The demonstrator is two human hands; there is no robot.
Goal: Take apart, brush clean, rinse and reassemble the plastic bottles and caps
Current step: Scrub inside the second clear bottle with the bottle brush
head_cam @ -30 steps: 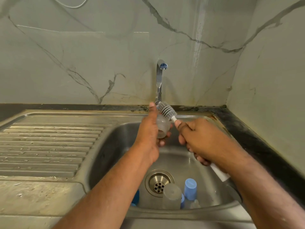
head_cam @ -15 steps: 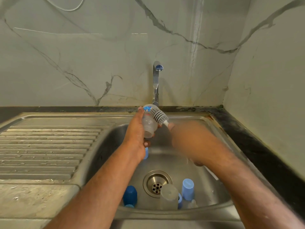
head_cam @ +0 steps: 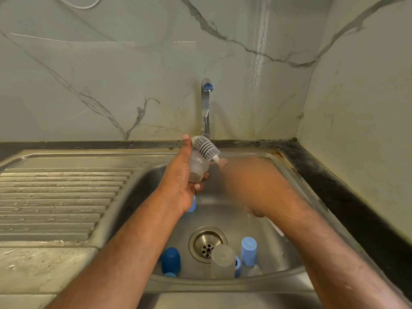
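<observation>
Sink [head_cam: 142, 181], motion-blurred right hand [head_cam: 243, 177]

Left hand [head_cam: 178, 181] grips bottle [head_cam: 198, 167]

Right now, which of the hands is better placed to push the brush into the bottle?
Right. The right hand, though motion-blurred, holds the brush, whose bristled head sits at the bottle's top end. The left hand is wrapped around the bottle, steadying it.
</observation>
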